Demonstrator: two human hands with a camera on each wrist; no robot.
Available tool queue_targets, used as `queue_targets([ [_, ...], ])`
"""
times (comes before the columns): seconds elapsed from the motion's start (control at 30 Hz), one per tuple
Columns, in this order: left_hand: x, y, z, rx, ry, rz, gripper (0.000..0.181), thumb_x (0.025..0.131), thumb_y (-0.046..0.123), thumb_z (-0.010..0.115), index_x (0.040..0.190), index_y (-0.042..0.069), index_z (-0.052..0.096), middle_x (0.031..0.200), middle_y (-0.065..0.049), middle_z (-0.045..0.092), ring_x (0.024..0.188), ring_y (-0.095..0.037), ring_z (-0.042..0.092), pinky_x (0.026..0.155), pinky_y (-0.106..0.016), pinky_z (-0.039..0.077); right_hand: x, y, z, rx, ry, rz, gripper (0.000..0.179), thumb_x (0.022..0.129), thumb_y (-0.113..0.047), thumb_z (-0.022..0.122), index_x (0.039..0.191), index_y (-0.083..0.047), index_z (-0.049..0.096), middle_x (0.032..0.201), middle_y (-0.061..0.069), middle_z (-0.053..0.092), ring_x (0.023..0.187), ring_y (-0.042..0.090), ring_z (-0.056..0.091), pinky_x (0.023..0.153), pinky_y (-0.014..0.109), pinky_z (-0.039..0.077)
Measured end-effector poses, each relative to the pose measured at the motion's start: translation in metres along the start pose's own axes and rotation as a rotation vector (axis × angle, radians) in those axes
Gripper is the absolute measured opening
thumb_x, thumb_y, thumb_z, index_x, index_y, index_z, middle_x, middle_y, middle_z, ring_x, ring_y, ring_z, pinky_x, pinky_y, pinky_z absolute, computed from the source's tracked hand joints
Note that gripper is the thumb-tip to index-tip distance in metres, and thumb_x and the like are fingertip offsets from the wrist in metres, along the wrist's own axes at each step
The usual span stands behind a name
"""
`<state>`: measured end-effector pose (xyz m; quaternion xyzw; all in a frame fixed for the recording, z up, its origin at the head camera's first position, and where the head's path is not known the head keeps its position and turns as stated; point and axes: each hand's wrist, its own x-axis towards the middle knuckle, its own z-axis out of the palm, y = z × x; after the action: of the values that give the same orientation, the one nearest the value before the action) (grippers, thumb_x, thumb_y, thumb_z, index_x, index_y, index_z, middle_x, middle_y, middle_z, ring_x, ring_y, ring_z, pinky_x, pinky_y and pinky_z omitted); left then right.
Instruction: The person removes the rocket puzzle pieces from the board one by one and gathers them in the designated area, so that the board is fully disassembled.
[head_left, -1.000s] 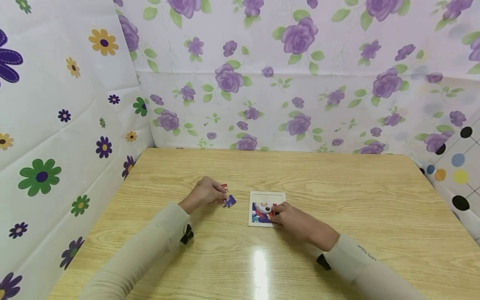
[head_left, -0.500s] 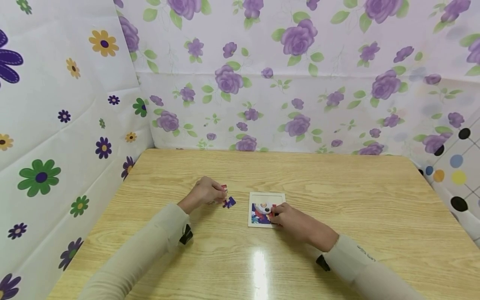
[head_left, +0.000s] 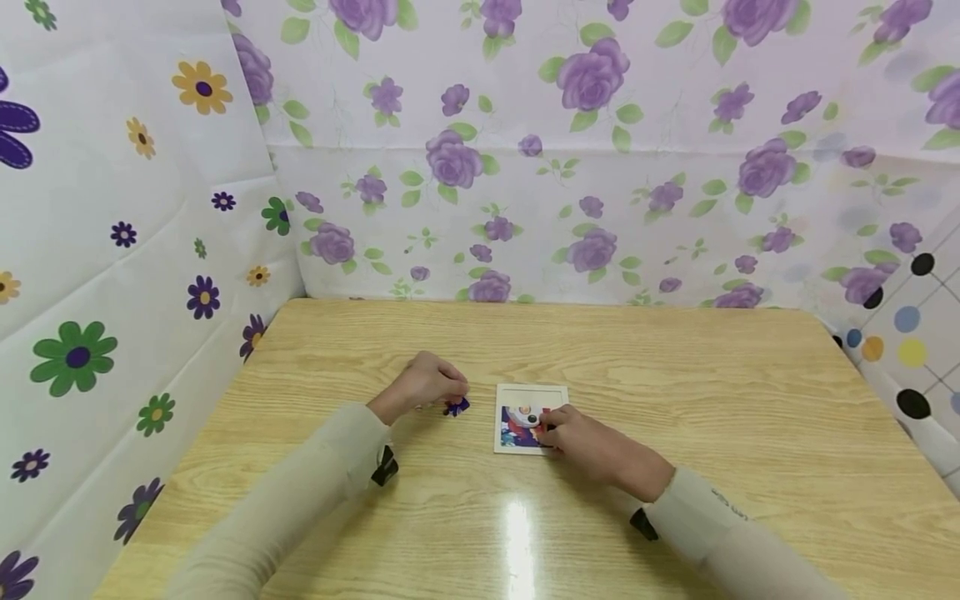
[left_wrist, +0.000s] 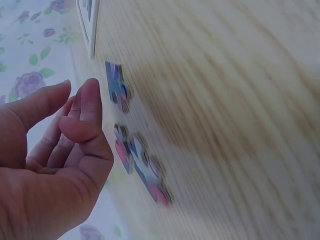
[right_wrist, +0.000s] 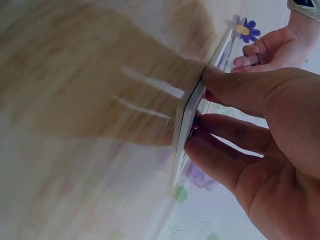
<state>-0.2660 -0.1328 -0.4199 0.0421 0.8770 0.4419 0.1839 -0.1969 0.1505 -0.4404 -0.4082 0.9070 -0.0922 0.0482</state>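
Observation:
My left hand (head_left: pixel 431 382) is over loose jigsaw pieces on the table; in the left wrist view its fingers are loosely bent, thumb apart, with nothing between them. A dark blue jigsaw piece (left_wrist: pixel 116 86) lies just beyond its fingertips. Two more lie beneath the hand: a small pink-and-blue piece (left_wrist: pixel 122 148) and a larger white, pink and blue one (left_wrist: pixel 149 171). My right hand (head_left: pixel 588 442) rests its thumb and fingertips at the right side of a pale square puzzle tray (head_left: pixel 531 387). Its lower part holds a coloured picture, partly hidden by those fingers.
The wooden table (head_left: pixel 675 358) spreads around the tray and pieces. Behind it hangs a cloth with purple roses (head_left: pixel 453 158), and a flowered sheet (head_left: pixel 150 275) stands along the left. Black straps (head_left: pixel 386 467) show at both wrists.
My left hand has shifted slightly right, over the pieces, and now hides the red piece seen beside its fingertips before. The right hand stays at the tray.

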Motion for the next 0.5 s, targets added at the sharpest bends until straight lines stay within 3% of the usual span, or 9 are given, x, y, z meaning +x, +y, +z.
queue_targets([
  [0.1,0.003,0.003,0.005,-0.020,-0.013,0.033,0.016,0.092,0.012,0.073,0.103,0.000,0.077,0.086,-0.006,0.075,0.079,-0.017,0.071,0.074,-0.035,0.057,0.000,0.001,-0.001,0.009,0.002,0.010,0.022,0.096,-0.003,0.065,0.116,0.001,0.074,0.132,0.023,0.059,0.117,0.035,0.056,0.092,0.041,0.052],
  [0.27,0.005,0.010,0.014,-0.041,-0.050,0.051,0.016,0.092,0.011,0.072,0.104,0.000,0.076,0.089,-0.007,0.075,0.085,-0.021,0.072,0.077,-0.035,0.057,0.000,0.002,-0.002,0.023,-0.003,0.004,0.024,0.096,-0.004,0.066,0.118,0.002,0.072,0.136,0.024,0.057,0.119,0.035,0.056,0.092,0.041,0.052],
  [0.5,0.005,0.017,0.027,-0.019,-0.081,0.088,0.018,0.091,0.011,0.074,0.106,0.001,0.076,0.093,-0.005,0.074,0.082,-0.022,0.069,0.070,-0.033,0.055,0.000,0.002,0.000,0.023,-0.011,0.005,0.026,0.096,-0.007,0.066,0.120,0.001,0.071,0.135,0.020,0.059,0.120,0.033,0.056,0.096,0.042,0.050],
])
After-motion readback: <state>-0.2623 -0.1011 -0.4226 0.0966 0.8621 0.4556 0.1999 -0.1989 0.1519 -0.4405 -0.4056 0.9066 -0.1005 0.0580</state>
